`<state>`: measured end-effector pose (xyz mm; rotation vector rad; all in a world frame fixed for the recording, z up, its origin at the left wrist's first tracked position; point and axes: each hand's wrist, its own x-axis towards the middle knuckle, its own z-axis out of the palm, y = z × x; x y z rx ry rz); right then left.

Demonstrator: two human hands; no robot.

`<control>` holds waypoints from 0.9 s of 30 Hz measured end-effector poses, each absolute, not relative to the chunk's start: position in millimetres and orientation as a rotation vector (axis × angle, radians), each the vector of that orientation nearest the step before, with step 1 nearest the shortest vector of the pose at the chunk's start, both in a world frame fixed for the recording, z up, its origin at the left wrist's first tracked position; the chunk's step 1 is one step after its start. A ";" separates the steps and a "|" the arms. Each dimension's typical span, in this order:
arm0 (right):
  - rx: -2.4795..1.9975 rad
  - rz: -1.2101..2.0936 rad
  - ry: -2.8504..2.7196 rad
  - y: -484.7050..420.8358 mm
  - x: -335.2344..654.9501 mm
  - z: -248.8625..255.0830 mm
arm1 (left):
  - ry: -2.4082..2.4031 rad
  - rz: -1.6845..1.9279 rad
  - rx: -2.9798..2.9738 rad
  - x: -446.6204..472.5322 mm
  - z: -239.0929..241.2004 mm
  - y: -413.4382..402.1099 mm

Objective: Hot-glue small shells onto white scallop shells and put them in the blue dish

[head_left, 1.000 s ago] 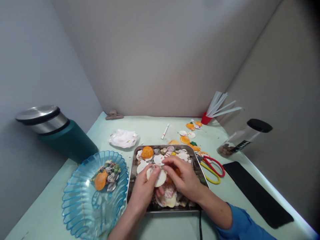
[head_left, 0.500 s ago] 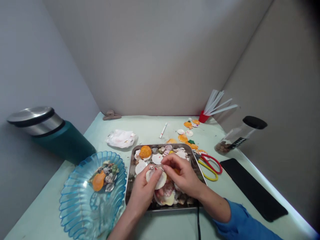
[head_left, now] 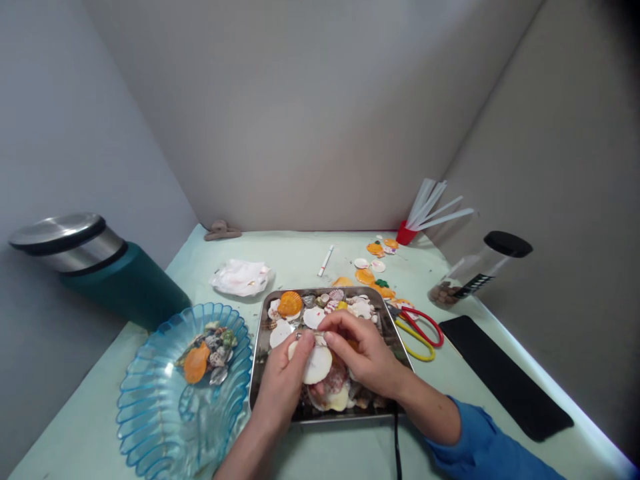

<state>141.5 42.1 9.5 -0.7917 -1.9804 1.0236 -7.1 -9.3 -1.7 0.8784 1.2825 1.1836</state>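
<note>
My left hand (head_left: 286,373) is closed on a round white scallop shell (head_left: 318,365), its thumb pressed near the shell's upper edge. My right hand (head_left: 367,350) pinches at that same upper edge, where a small pale piece shows between the fingertips of both hands; its kind I cannot make out. Both hands hover over a metal tray (head_left: 256,373) filled with shells. In it lie an orange scallop shell (head_left: 290,304), white shells, small striped shells and a large pinkish shell (head_left: 336,381) below my hands. My hands hide the tray's middle.
At left are a blue scalloped dish (head_left: 143,400) with small shells and a teal bottle (head_left: 135,280). Red-and-yellow scissors (head_left: 423,327) lie right of the tray, near a black strip (head_left: 505,377) and clear bottle (head_left: 465,273). Behind are a white bag (head_left: 243,277), marker (head_left: 326,261) and red cup (head_left: 406,233) of sticks.
The white shell has turned and dropped slightly, and more of its face shows. My left thumb has moved up towards its edge, and my right fingertips have shifted slightly left and down.
</note>
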 end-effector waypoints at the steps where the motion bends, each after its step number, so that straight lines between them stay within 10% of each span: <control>1: -0.789 1.014 -1.986 41.9 141.5 9.2 | 1.283 1.187 0.869 -6.9 -2.1 -9.0; 27: -0.833 0.822 -2.070 43.7 139.0 6.9 | 1.276 1.232 0.778 -3.6 -4.6 -7.2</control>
